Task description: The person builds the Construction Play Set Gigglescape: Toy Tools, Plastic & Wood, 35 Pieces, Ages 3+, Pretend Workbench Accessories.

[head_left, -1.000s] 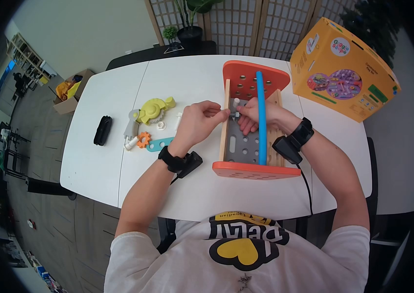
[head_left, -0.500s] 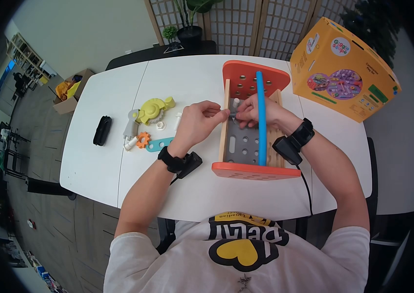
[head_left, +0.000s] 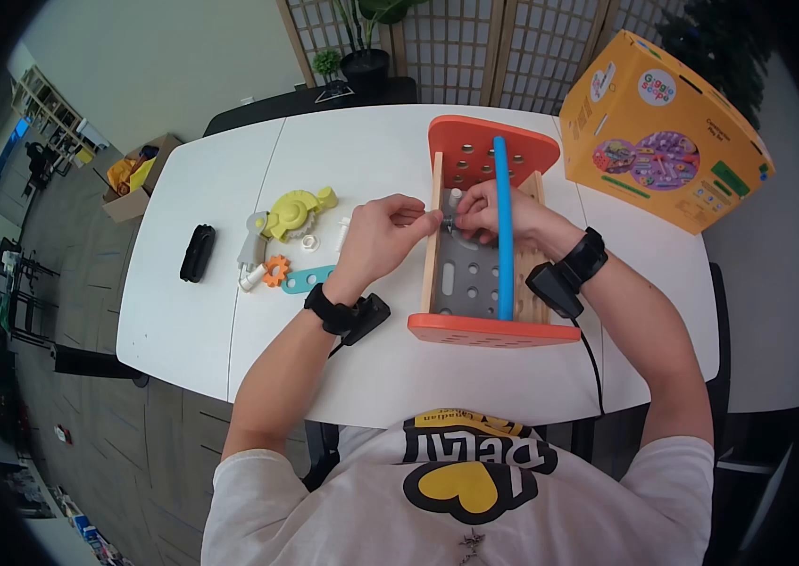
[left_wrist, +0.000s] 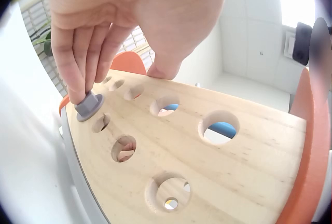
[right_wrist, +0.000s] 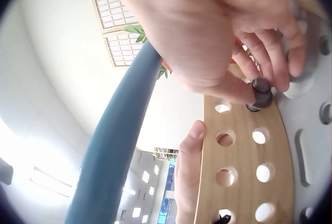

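Note:
On the wooden side panel (left_wrist: 244, 151) of a toy workbench, a grey bolt head (left_wrist: 90, 105) sits against the outer face. My left hand (left_wrist: 129, 21) presses that head with nearly straight fingertips, its thumb on the panel's top edge. Inside the bench, my right hand (head_left: 484, 212) reaches in beneath a blue bar (head_left: 505, 236). Its thumb and fingers pinch a dark grey nut (right_wrist: 260, 99) at the panel's inner face, around the bolt's end. Beside these fingers, a white peg (head_left: 455, 197) stands near the grey perforated base (head_left: 470, 283).
Orange perforated end boards (head_left: 494, 330) close off the bench. Left of it lie a yellow toy saw (head_left: 296, 215), an orange gear (head_left: 276, 271), a teal strip (head_left: 308, 279), a white nut (head_left: 311, 242) and a black case (head_left: 198, 253). A yellow box (head_left: 664, 137) stands back right.
My right hand's fingers, spread below the bolt a second ago, have drawn up and in around the nut. The left hand holds its place at the side panel.

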Tool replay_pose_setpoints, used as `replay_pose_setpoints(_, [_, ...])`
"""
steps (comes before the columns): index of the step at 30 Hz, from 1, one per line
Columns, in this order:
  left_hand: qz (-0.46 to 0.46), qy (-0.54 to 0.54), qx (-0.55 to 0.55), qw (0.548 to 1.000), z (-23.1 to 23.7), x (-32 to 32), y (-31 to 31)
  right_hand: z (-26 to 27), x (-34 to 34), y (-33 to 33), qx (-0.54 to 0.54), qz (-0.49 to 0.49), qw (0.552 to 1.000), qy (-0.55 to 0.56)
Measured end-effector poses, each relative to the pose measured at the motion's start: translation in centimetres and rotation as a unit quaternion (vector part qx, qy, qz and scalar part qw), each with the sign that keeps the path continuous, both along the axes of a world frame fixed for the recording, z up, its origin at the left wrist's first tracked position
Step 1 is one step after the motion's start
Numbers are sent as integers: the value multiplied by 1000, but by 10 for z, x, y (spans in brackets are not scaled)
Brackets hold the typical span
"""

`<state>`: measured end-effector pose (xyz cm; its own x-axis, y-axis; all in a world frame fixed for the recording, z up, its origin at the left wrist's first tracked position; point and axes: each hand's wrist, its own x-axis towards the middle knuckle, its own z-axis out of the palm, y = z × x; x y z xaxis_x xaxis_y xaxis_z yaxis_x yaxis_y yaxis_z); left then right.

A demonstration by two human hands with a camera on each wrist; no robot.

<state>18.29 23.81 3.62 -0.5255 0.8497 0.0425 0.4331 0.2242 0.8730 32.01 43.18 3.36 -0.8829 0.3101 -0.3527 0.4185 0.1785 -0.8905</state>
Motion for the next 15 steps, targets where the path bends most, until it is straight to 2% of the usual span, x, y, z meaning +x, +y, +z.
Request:
replay_pose_setpoints(2, [-1,-3,-1,1000,-1,0,0,4,-1,0,-15,17,999,-25])
replay_pose_setpoints(5, [0,-4,0,1000,-2,-1,1,7,-6,0,-55,-2,990,-126])
replay_pose_setpoints(8, [2,-5,-3,1000,0,1,0,16,-3,-8,-47,-59,993,-89])
replay_pose_setpoints(11, [0,-7,-2,1000,0,1,0,8,-3,-7,10,-28,999,-28])
replay_pose_setpoints(15, [-1,-9,2,1000,-1,1,0,2,3,0,16,45,999,2])
